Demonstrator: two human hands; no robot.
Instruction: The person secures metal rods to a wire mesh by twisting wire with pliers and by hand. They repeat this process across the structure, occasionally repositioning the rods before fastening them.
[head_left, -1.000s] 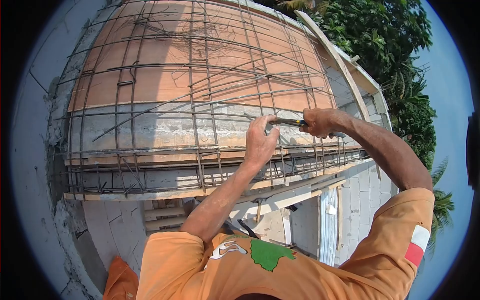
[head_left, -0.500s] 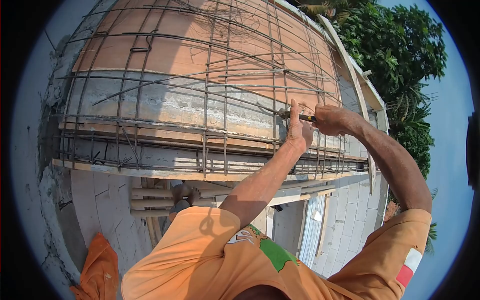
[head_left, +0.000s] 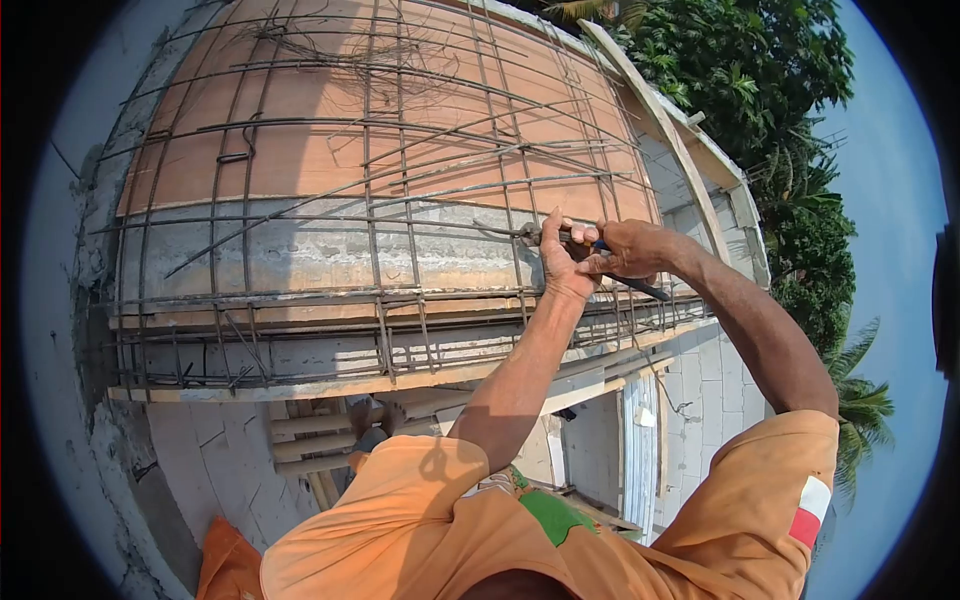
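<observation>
Dark-handled pliers (head_left: 645, 288) have their head at a crossing of the steel bars, right of centre. My right hand (head_left: 632, 249) is closed around the pliers near the handles. My left hand (head_left: 569, 262) is at the tool's head, its thumb pointing up and its fingers curled beside the pliers; what it grips is partly hidden. The rebar grid (head_left: 372, 185) spans orange-brown boards (head_left: 480, 90) and a grey concrete strip (head_left: 340, 250).
Tangled thin wire (head_left: 390, 65) lies on the grid's upper part. A wooden plank (head_left: 665, 130) runs along the right edge. Below are bamboo poles (head_left: 310, 446), a bare foot (head_left: 392, 415), block walls and orange cloth (head_left: 230, 565). Trees stand beyond.
The view has shifted, so the grid appears lower and further left. The pliers' handles now show below my right hand, angled down to the right. My left fingers have curled in more at the tool.
</observation>
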